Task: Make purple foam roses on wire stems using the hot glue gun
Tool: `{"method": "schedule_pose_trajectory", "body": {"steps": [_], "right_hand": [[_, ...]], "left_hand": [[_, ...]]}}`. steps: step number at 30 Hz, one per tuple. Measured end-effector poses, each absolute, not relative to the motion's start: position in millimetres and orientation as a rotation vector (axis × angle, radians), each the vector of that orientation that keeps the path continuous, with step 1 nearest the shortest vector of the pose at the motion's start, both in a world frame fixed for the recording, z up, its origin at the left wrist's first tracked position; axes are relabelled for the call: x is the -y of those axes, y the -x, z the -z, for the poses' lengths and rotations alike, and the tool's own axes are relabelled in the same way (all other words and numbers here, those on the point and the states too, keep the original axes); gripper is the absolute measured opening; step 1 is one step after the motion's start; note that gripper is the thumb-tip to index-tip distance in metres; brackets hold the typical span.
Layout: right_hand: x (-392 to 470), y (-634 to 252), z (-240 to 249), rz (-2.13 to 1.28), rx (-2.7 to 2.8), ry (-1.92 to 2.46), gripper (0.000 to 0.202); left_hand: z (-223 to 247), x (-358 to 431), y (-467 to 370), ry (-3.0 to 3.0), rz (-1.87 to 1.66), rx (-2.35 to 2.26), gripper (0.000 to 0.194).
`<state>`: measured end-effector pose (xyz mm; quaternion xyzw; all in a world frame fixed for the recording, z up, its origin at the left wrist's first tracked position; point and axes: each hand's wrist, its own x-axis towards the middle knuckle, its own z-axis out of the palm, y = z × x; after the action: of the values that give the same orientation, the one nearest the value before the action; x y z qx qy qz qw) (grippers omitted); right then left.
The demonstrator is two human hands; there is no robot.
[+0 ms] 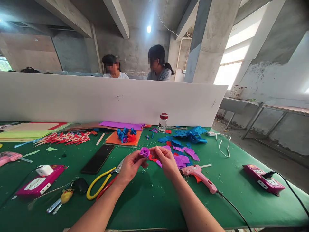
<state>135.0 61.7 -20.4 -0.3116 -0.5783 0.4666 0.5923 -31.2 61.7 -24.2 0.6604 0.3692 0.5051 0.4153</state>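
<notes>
Near the middle of the view, my left hand [132, 164] is closed on a small purple paper rose [145, 152], its fingers pinched under the bloom. Just right of the rose is my right hand [165, 159], thumb and forefinger pressed together; whatever they may hold is too small to make out. Purple paper petals [181, 160] lie behind and beside my right hand. A pink glue gun [201, 177] rests to the right of my right wrist. Scissors with yellow and red handles [100, 183] lie left of my left wrist.
Blue crepe paper [193, 135] and a glass jar [163, 123] stand farther back. Left are a black phone [98, 159], keys [65, 196] and a magenta power strip [40, 182]; another power strip [263, 178] is right. Two people sit behind a white partition [108, 100].
</notes>
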Motion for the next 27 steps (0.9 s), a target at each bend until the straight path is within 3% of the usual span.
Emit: {"method": "schedule_pose_trajectory", "body": {"steps": [7, 13, 19, 27], "right_hand": [[-66.2, -131.5, 23.8, -1.06, 1.268, 0.766, 0.031], [-60.1, -132.3, 21.5, -0.44, 1.406, 0.827, 0.011], [-57.2, -135.3, 20.9, -0.175, 1.701, 0.797, 0.031], [-58.1, -140.6, 26.1, -0.004, 1.778, 0.752, 0.021]], "left_hand": [[20.7, -59.4, 30.9, -1.511, -1.185, -0.868, 0.026], [26.0, -61.5, 30.3, -1.447, -1.167, -0.909, 0.028], [28.9, -62.5, 29.9, -1.481, -1.144, -0.946, 0.025], [31.2, -62.7, 36.6, -1.72, -1.271, -1.061, 0.02]]}}
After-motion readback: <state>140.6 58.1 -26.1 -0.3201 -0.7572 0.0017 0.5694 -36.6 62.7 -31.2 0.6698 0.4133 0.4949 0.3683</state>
